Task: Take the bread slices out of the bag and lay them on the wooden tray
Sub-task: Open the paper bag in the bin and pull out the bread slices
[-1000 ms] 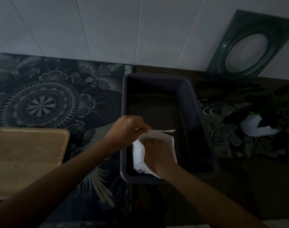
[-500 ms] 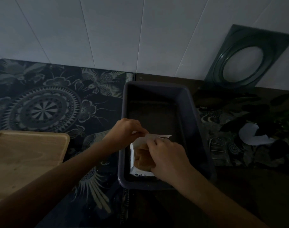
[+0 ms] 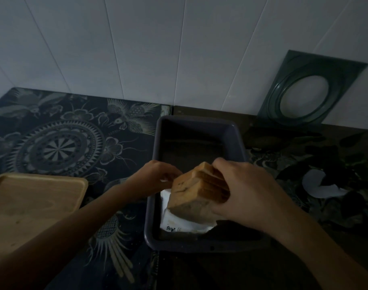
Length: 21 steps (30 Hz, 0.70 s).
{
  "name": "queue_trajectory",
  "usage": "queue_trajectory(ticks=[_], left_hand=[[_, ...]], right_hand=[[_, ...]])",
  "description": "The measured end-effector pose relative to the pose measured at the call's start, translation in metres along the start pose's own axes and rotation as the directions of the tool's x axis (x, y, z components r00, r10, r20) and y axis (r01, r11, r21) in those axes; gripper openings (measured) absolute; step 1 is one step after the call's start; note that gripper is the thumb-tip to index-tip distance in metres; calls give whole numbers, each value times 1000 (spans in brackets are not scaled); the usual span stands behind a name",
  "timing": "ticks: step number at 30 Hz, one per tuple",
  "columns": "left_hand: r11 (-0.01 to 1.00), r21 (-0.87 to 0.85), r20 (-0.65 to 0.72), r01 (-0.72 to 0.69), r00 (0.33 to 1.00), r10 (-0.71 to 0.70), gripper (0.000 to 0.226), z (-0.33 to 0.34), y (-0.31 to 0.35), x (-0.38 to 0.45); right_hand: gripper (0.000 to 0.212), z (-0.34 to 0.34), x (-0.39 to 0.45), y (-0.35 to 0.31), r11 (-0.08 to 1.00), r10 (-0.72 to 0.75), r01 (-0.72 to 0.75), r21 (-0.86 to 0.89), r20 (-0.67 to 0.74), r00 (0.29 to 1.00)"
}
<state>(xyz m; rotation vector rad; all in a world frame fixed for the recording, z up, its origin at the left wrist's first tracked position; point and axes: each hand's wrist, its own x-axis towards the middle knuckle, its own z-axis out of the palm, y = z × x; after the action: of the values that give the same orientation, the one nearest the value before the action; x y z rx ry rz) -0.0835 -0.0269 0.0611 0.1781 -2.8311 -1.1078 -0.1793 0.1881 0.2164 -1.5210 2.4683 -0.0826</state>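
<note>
I am gripping a stack of bread slices [image 3: 196, 192] with my right hand [image 3: 250, 191], just right of the frame's centre, my fingers wrapping over its top and right side. My left hand [image 3: 155, 178], touching the stack's left edge, is pinching the mouth of the white bag [image 3: 185, 223], which is lying in the near end of a dark tub [image 3: 238, 139]. The stack is tilting, its lower end still seated in the bag and its top leaning toward the upper centre of the frame.

The wooden tray [image 3: 34, 204] is lying bare at the left edge of the frame, well apart from the tub. As I judge it, the bread is going to travel leftward, crossing in front of my left forearm, which is nearer the tray.
</note>
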Motion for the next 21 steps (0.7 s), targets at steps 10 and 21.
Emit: queue_trajectory(ticks=[10, 21], left_hand=[[975, -110, 210, 193, 963, -167, 80, -17, 25, -4], [738, -659, 47, 146, 987, -153, 62, -43, 71, -7]], right_hand=[[50, -25, 11, 29, 994, -16, 28, 109, -105, 994], [66, -42, 41, 65, 859, 17, 84, 505, -193, 981]])
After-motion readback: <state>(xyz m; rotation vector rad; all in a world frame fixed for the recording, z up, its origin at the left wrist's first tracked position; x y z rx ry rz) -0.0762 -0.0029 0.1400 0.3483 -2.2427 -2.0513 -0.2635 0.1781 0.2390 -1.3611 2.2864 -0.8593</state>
